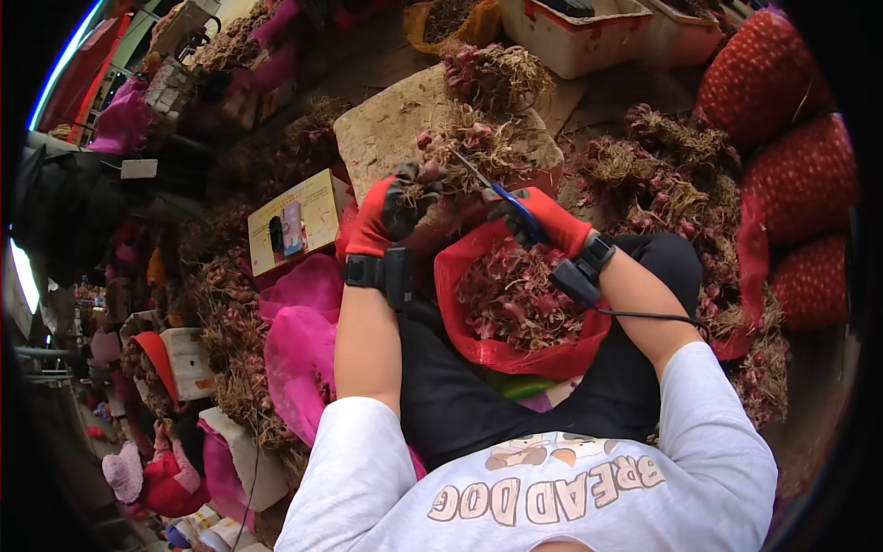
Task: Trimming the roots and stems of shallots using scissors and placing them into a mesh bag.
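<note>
My left hand (391,213), in a red and dark glove, is closed around a small bunch of shallots (430,173) with dry, straw-like tops. In my right hand (552,221), gloved the same way, are scissors (517,212) with blue handles. Their blades point up and left, over more shallots (483,138) heaped on a worn, pale block (382,124) in front of me. Between my legs sits a red mesh bag (448,276), its mouth wide, holding loose shallots and reddish skins (520,299). It lies just below both hands.
Piles of untrimmed shallots (671,184) spread on the right, by stacked full red sacks (768,83). A yellowish box (299,221) with a phone (292,228) on it stands left, beside pink mesh (299,340). Tubs (579,41) stand ahead. Another person (170,474) sits lower left.
</note>
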{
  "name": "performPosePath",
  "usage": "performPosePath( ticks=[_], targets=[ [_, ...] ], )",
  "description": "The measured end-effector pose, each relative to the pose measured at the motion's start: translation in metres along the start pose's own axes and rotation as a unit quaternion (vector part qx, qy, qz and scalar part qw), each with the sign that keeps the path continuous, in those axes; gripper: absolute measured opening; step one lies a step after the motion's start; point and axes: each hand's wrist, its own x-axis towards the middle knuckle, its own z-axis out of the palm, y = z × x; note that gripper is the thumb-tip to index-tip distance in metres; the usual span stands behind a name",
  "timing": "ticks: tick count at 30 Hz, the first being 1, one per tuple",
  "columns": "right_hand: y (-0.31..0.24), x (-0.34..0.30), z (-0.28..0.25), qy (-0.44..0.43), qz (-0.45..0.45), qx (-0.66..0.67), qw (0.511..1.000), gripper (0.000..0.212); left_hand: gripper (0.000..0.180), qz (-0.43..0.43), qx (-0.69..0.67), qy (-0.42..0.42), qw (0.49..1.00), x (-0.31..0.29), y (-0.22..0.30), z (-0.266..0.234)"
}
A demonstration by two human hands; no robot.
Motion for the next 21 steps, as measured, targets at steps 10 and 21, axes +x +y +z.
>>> performPosePath(
  ticks=[10,21],
  targets=[
    [0.043,-0.1,0.008,0.052,-0.107,0.089,0.989,0.029,0.022,-0.051,-0.236,0.025,0.97,-0.086,-0.047,0.159],
    [0.111,-0.127,0.001,0.072,-0.095,0.157,0.98,0.025,0.014,-0.131,-0.211,0.134,0.959,-0.122,-0.093,0.195]
  ],
)
